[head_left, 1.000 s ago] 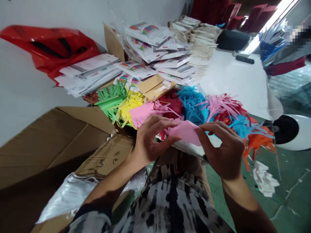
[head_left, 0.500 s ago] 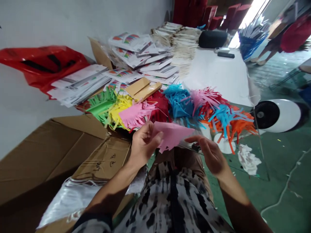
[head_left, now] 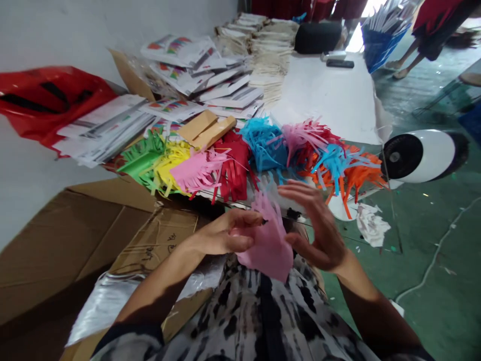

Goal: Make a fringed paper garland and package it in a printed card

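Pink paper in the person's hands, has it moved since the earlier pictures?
Yes. The pink paper has dropped lower, away from the red paper fringes, and turned to hang point-down between the left hand and right hand.

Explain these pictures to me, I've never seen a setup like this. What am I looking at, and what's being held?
There is no machine here, just a person's two bare hands. The picture comes from a camera worn on the person's head, looking forward and down, so you see roughly what they see, with their patterned shirt at the bottom. The left hand pinches a sheet of pink fringed paper, and the right hand is raised, fingers apart, beside it. In front lies a heap of fringed paper strips in green, yellow, red, blue and orange. Behind it are stacks of printed cards, and a cardboard box sits at lower left. Further off, another person's legs show at top right.
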`<state>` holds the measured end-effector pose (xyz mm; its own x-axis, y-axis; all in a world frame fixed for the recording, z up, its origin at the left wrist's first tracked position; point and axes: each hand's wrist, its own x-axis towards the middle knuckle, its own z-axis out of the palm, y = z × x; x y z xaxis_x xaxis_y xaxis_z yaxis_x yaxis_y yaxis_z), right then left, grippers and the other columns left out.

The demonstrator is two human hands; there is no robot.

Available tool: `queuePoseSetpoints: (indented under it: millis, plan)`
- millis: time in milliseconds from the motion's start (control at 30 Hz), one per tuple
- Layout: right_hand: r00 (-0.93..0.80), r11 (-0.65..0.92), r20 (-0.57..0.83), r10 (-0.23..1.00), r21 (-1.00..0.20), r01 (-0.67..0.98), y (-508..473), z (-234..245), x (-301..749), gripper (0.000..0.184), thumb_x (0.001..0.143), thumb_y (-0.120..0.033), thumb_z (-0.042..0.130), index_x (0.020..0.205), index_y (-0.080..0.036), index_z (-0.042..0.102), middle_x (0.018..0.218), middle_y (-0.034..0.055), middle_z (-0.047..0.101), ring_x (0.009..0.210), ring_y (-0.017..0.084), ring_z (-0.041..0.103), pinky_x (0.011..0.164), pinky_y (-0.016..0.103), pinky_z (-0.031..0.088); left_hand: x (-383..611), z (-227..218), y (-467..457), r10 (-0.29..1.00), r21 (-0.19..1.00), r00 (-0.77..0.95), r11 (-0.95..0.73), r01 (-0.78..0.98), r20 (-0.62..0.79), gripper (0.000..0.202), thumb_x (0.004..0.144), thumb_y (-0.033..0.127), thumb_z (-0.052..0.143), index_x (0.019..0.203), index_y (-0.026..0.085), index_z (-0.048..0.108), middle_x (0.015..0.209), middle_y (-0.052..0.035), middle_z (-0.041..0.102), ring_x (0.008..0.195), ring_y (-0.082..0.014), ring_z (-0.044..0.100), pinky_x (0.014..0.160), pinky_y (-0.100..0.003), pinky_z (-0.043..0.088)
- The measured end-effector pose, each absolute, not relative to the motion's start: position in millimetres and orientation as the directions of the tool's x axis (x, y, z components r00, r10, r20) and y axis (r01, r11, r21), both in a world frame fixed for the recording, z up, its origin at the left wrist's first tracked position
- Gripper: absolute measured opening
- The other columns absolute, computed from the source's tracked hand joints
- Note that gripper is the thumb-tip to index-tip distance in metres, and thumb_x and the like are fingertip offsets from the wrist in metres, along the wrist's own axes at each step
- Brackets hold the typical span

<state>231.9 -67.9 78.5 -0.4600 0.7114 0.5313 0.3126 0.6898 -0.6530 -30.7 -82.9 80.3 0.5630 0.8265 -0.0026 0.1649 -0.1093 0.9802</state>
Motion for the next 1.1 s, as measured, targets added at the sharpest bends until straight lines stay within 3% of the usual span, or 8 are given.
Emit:
queuePoseSetpoints:
  millis: [167,367,467,567,733,867,1000,1100]
  plan:
    - [-0.721,0.431,0.209,0.660,-0.892,0.136,-65,75,231,0.042,0.095,-0.052,0.073,0.122,-0.020,0.068,0.109,0.0076,0.073,0.097,0.021,0.067,0.087,0.035,0.054,-20,101,-68,0.605,0.977,0.769,0.098,0.187,-0.208,0.037,0.085,0.042,0.075,0.074,0.018,0.050,0.069,0.0042,0.040,0.064,-0.0101,0.038,0.056,-0.024,0.029]
    - [-0.641,0.326,0.116,0.759,-0.919,0.219,-38,69,251,0.025,0.092,-0.042,0.079,0.086,-0.019,0.070,0.075,-0.0017,0.065,0.066,0.011,0.054,0.060,0.026,0.042,-27,100,-34,0.663,0.942,0.682,0.112,0.316,-0.307,0.027,0.081,0.036,0.082,0.082,0.015,0.065,0.073,0.0016,0.062,0.065,-0.0107,0.055,0.057,-0.021,0.039]
    - [-0.564,0.489,0.227,0.794,-0.790,0.370,-19,87,257,0.017,0.091,-0.034,0.080,0.087,-0.020,0.071,0.078,-0.0012,0.068,0.069,0.012,0.059,0.063,0.028,0.045,-30,108,-14,0.793,0.914,0.572,-0.049,0.402,-0.209,0.022,0.086,0.035,0.077,0.083,0.016,0.067,0.071,0.0016,0.065,0.063,-0.0112,0.059,0.057,-0.022,0.042]
    - [-0.443,0.645,0.469,0.764,-0.527,0.554,-14,113,257,0.005,0.095,-0.025,0.073,0.091,-0.022,0.072,0.087,0.0013,0.073,0.076,0.014,0.065,0.071,0.031,0.048,-30,128,-8,0.868,0.726,0.467,-0.429,0.537,0.167,0.013,0.091,0.029,0.073,0.089,0.017,0.072,0.074,0.0014,0.069,0.063,-0.0107,0.059,0.058,-0.023,0.043]
    - [-0.434,0.713,0.741,0.512,-0.085,0.696,-36,125,251,0.015,0.097,-0.015,0.069,0.101,-0.028,0.073,0.094,0.0011,0.077,0.086,0.017,0.068,0.085,0.037,0.047,-36,140,-29,0.476,0.064,0.481,-0.757,0.650,0.736,0.014,0.096,0.018,0.071,0.110,0.022,0.072,0.101,-0.0024,0.082,0.092,-0.0171,0.076,0.079,-0.029,0.058]
    - [-0.493,0.740,0.768,0.408,0.038,0.671,-53,80,247,0.019,0.094,-0.011,0.073,0.105,-0.026,0.072,0.090,0.0001,0.077,0.086,0.017,0.067,0.089,0.037,0.046,-45,98,-47,0.335,-0.192,0.670,-0.789,0.584,0.662,0.020,0.099,0.015,0.063,0.118,0.019,0.071,0.112,-0.0059,0.083,0.106,-0.0223,0.077,0.081,-0.033,0.060]
    - [-0.574,0.740,0.640,0.511,0.013,0.673,-61,21,247,0.017,0.098,-0.010,0.067,0.110,-0.022,0.073,0.096,0.0028,0.078,0.089,0.018,0.067,0.090,0.037,0.045,-36,38,-67,0.676,-0.003,0.559,-0.636,0.772,0.480,0.030,0.100,0.019,0.062,0.130,0.017,0.070,0.128,-0.0123,0.078,0.120,-0.0309,0.072,0.104,-0.051,0.057]
    - [-0.601,0.740,0.575,0.555,-0.010,0.673,-64,-7,250,0.021,0.099,-0.007,0.062,0.110,-0.021,0.074,0.097,0.0042,0.078,0.088,0.018,0.065,0.088,0.037,0.044,-16,5,-79,0.707,0.075,0.579,-0.658,0.750,0.406,0.047,0.101,0.017,0.061,0.148,0.015,0.059,0.145,-0.0150,0.069,0.142,-0.0319,0.060,0.127,-0.061,0.037]
